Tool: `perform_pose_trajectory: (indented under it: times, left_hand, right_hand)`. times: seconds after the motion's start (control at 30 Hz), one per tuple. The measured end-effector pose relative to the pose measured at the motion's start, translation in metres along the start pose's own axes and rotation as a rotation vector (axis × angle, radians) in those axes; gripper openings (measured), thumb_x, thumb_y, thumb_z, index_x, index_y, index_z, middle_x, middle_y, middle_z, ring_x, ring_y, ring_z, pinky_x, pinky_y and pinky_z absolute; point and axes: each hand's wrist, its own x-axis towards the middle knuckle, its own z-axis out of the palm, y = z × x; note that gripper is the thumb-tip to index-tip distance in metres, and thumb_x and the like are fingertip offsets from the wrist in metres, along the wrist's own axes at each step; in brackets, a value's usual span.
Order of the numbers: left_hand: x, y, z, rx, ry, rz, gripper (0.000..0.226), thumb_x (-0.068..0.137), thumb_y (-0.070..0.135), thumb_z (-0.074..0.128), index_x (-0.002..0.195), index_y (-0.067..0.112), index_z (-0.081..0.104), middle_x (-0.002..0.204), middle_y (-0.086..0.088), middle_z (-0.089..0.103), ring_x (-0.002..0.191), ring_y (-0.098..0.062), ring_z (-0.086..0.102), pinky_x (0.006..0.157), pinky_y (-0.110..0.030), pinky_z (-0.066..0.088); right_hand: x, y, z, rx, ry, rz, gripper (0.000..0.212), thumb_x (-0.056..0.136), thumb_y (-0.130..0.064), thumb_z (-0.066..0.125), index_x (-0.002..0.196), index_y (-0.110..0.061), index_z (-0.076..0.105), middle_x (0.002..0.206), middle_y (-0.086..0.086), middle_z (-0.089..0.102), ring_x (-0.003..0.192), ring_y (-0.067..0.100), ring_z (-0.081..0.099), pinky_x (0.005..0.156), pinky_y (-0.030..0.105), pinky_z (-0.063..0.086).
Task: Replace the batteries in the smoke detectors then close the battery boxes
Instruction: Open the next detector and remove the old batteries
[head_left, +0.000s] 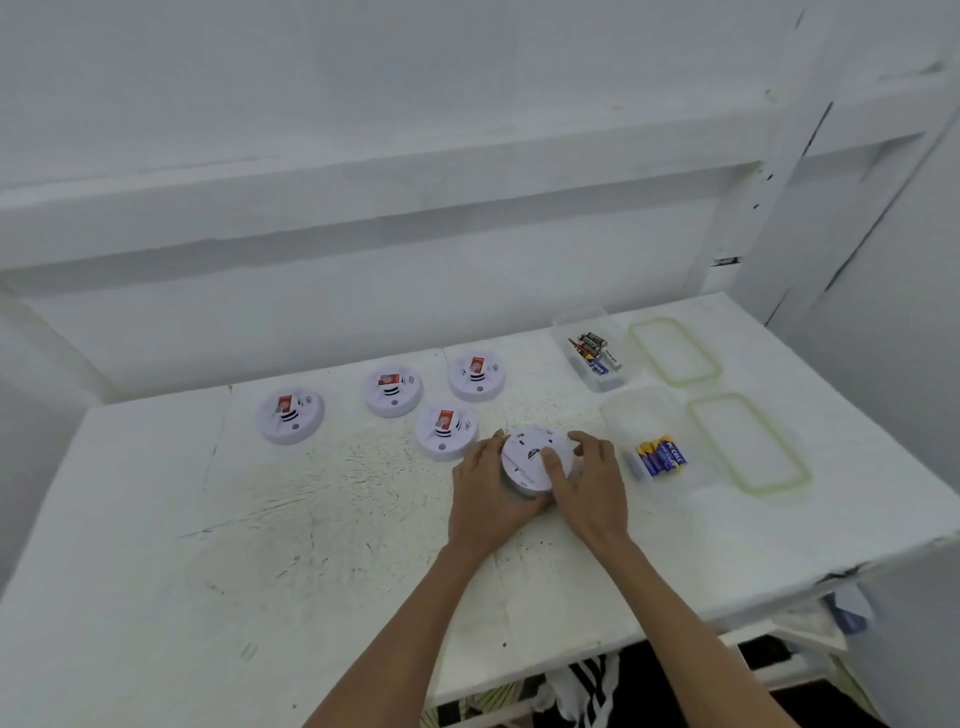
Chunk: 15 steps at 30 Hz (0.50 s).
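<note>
1. Worktop (156, 519): a white, scuffed surface set against a white wall. All items listed below stand on it.

2. Leftmost smoke detector (290, 415): a round white unit, standing apart at the left. Its upper side carries a red label.

3. Second smoke detector (392, 391): same type and same side up, located further back and to the right.

4. Third smoke detector (447, 431): nearer the front edge, just beside the left hand.

5. Fourth smoke detector (476, 376): at the rear of the group, behind the held unit.

6. Left hand (485, 493): its fingers (496, 441) curl round the left rim of the held smoke detector (524, 460), with the thumb under the near edge. The hand is clamped on the unit.

7. Held smoke detector: plain white side up, no red label visible, positioned between both hands at the centre of the worktop. Whether it rests on the surface or is slightly raised cannot be told.

8. Right hand (592, 488): the thumb lies across the upper face of the held unit and the remaining fingers curl over its far right rim, gripping it.

9. Near container (613, 415): clear plastic, open, just right of the right hand. It holds blue-and-yellow batteries (661, 457) lying side by side.

10. Far container (563, 322): clear plastic, open, at the rear. It holds dark mixed batteries (592, 349).

11. Far lid (636, 327): a clear lid with a green seal, flat beside the far container.

12. Near lid (696, 410): identical, flat to the right of the near container.
</note>
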Motion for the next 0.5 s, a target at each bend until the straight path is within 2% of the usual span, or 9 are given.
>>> perform_pose_trajectory:
  times: [0.07, 0.13, 0.4, 0.5]
  left_hand:
    - [0.0008, -0.0038, 0.0019, 0.043, -0.036, -0.005, 0.097, 0.066, 0.079, 0.068, 0.145, 0.026, 0.049, 0.143, 0.014, 0.053, 0.135, -0.008, 0.044, 0.112, -0.039, 0.037]
    - [0.0008, -0.0048, 0.0009, 0.055, -0.060, -0.019, 0.093, 0.068, 0.075, 0.067, 0.146, 0.029, 0.047, 0.141, 0.017, 0.053, 0.134, -0.004, 0.043, 0.112, -0.039, 0.036]
    - [-0.0009, -0.0013, -0.0041, 0.023, -0.082, -0.034, 0.088, 0.070, 0.073, 0.065, 0.146, 0.032, 0.047, 0.140, 0.020, 0.055, 0.130, -0.001, 0.046, 0.111, -0.032, 0.033]
    - [-0.0013, -0.0017, -0.0049, 0.021, -0.088, -0.039, 0.091, 0.070, 0.075, 0.064, 0.148, 0.031, 0.046, 0.141, 0.018, 0.055, 0.130, -0.001, 0.045, 0.110, -0.031, 0.032]
  right_hand:
    - [-0.0014, -0.0013, 0.0000, -0.004, -0.041, -0.021, 0.060, 0.083, -0.060, 0.064, 0.133, -0.032, 0.047, 0.133, -0.004, 0.044, 0.116, 0.014, 0.049, 0.085, 0.036, 0.052]
    - [-0.0025, -0.0006, 0.0002, -0.057, -0.108, -0.055, 0.066, 0.077, -0.064, 0.068, 0.133, -0.038, 0.046, 0.136, -0.005, 0.040, 0.121, 0.015, 0.044, 0.085, 0.038, 0.053]
    - [-0.0011, 0.0033, -0.0004, 0.033, -0.111, -0.089, 0.069, 0.068, -0.064, 0.073, 0.128, -0.034, 0.056, 0.130, -0.004, 0.046, 0.118, 0.018, 0.049, 0.091, 0.031, 0.049]
    - [-0.0020, 0.0009, 0.0003, 0.083, -0.101, -0.095, 0.061, 0.073, -0.051, 0.080, 0.126, -0.031, 0.060, 0.126, -0.004, 0.051, 0.115, 0.017, 0.053, 0.090, 0.026, 0.046]
